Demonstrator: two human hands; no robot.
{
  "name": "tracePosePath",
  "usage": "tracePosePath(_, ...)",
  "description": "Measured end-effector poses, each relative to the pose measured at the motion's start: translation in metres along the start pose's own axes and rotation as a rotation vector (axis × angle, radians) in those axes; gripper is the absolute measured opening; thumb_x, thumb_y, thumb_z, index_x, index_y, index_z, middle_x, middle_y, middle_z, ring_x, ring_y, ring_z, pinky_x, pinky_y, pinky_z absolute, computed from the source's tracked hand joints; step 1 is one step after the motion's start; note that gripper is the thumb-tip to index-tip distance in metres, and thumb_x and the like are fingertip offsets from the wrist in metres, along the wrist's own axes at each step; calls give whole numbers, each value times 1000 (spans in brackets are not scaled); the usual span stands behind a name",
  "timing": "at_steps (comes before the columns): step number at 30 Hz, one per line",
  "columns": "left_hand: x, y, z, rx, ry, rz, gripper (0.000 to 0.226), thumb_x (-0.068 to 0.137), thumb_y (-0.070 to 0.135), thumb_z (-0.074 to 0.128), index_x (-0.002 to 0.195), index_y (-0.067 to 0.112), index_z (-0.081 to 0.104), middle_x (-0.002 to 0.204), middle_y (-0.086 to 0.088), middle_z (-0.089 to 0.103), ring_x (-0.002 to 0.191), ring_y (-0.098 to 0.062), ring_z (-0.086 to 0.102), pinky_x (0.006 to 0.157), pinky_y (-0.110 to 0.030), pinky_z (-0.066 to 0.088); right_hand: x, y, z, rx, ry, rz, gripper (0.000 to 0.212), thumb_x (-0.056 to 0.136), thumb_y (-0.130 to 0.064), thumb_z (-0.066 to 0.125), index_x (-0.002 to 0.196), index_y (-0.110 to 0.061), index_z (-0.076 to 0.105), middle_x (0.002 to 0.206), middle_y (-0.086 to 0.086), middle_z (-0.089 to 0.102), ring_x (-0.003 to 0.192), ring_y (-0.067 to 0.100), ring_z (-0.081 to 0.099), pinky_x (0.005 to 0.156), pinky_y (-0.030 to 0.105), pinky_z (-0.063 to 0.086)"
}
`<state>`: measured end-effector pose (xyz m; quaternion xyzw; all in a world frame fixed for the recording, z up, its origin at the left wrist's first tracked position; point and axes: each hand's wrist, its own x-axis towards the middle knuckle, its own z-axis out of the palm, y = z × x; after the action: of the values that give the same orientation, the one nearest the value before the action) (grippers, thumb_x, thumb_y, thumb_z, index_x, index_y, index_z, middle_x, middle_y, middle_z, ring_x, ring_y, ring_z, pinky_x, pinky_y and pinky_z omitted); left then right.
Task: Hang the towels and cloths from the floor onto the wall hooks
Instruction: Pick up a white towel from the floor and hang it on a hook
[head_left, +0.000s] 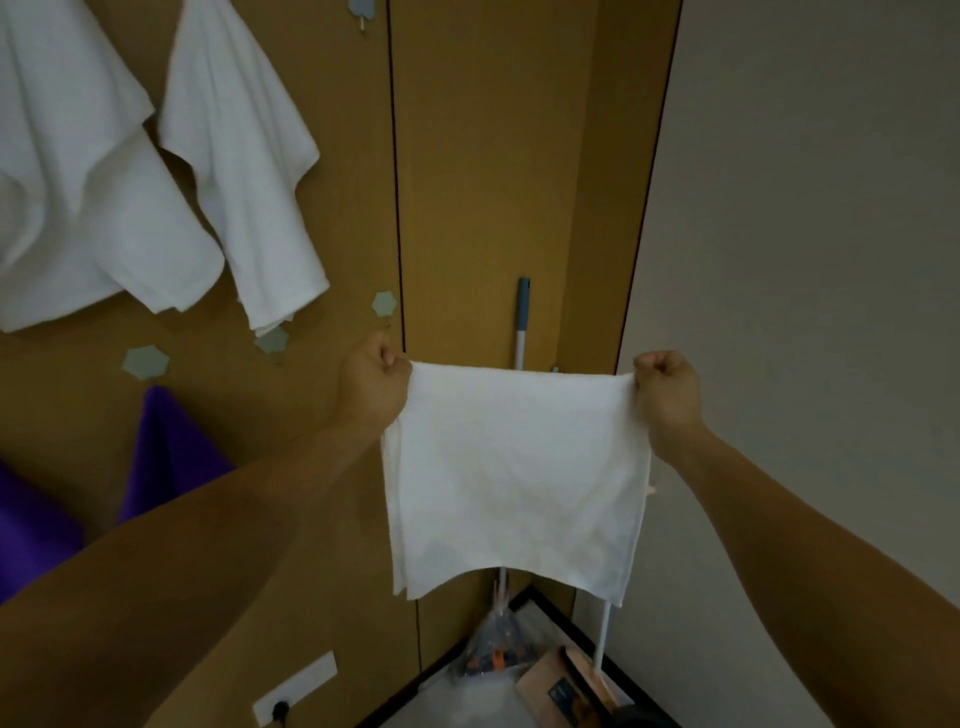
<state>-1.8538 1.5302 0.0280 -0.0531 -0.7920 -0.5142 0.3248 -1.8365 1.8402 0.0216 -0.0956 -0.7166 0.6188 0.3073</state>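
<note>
I hold a small white cloth (514, 478) stretched flat in front of the wooden wall. My left hand (374, 384) pinches its top left corner and my right hand (667, 389) pinches its top right corner. The cloth hangs straight down between them. Just above my left hand is a pale hexagonal wall hook (384, 304) with nothing on it. Two more bare hexagonal hooks (271, 340) (146, 362) sit lower left. Two white towels (244, 156) (67, 182) hang on upper hooks at the left. A purple cloth (166, 452) hangs below them.
A mop handle (521, 322) leans in the corner behind the cloth. On the floor below lie a plastic bag (493, 649) and a cardboard box (563, 686). A wall socket (293, 691) sits low on the wooden panel. A plain grey wall (805, 260) fills the right side.
</note>
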Motion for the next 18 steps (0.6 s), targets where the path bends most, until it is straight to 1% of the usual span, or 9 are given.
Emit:
tracePosePath(3,15,10,3,-22,86,18,27,86,-8,46,80,18,46,75,3,47,69,-10,44,60,-1,34,7,-4,21,-51,-175,-118,15,91,-32,58,91,-17,56,86,-6,55,81,13,52,66,24,39)
tracePosePath(5,24,9,2,8,134,29,22,88,-11,44,96,5,56,91,-3,52,85,-13,47,68,5,31,12,-7,31,-153,-403,-160,32,77,-49,76,96,-32,57,99,-15,56,90,2,53,70,20,41)
tracePosePath(7,30,1,0,34,131,26,24,89,-12,42,100,0,59,97,-5,51,92,-14,46,70,7,28,19,-7,42,-321,-589,-174,46,62,-50,86,98,-39,60,103,-20,56,89,-5,54,66,13,42)
tracePosePath(8,32,-2,0,34,88,13,23,90,-10,41,100,0,60,98,-4,52,92,-13,46,70,6,29,24,-4,48,-375,-623,-181,43,60,-49,87,93,-35,64,97,-18,61,81,-5,58,60,11,43)
tracePosePath(10,37,-5,2,40,-52,-30,18,95,3,44,98,2,62,94,1,56,85,-10,50,72,-5,35,36,1,62,-360,-590,-199,30,67,-46,84,81,-23,71,77,-10,68,64,0,62,52,12,46)
tracePosePath(12,44,-4,4,108,-234,-57,20,95,26,54,94,10,64,86,6,59,78,-7,54,73,-19,42,49,2,79,-306,-544,-219,25,77,-41,79,74,-18,70,69,-8,67,65,12,63,54,21,49)
tracePosePath(15,58,4,5,297,-553,-68,30,72,62,71,80,33,70,74,18,67,71,5,61,62,-7,45,70,-5,103,-352,-572,-295,35,87,-40,69,76,-9,55,72,5,58,65,19,55,59,32,41)
tracePosePath(16,65,6,5,378,-593,-72,28,67,67,72,72,39,70,70,23,67,67,10,61,55,-4,43,78,-7,112,-376,-580,-320,35,89,-38,65,77,-10,49,73,8,53,65,19,51,58,32,38)
tracePosePath(18,79,6,6,407,-516,-121,25,65,67,73,61,43,69,67,23,68,64,6,64,53,-7,43,92,-12,127,-398,-575,-387,31,94,-34,58,79,-12,43,74,7,50,64,17,46,55,32,34)
